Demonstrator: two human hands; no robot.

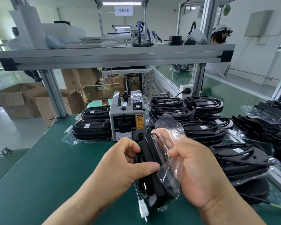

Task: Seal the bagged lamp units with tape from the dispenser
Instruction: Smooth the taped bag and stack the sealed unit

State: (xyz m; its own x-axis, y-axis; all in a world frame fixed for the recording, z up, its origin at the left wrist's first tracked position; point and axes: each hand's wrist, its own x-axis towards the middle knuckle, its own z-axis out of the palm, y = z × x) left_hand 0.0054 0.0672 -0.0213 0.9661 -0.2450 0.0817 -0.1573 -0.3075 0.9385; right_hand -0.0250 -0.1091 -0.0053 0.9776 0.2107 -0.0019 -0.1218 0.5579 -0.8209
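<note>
- We see one black lamp unit held up on its edge over the near middle of the green table, between two hands.
- It sits partly inside a clear bag. The bag's loose top is crumpled and sticks up on the far side.
- The left hand pinches the lamp's left edge with its thumb and curled fingers.
- The right hand has its fingers curled tight around the bag and the lamp's right side.
- Thin wires with a white plug hang out below the lamp, near us.
- The grey tape dispenser stands just beyond the hands, facing us.
- The table is open and bare to the near left. Its left edge runs off at a slant.
- To the right, stacks of bagged lamps fill the table close to the right hand.
- Two more bagged lamps lie left of the dispenser, touching it.
- Open cardboard boxes sit on the floor far left. We cannot tell what is in them.
</note>
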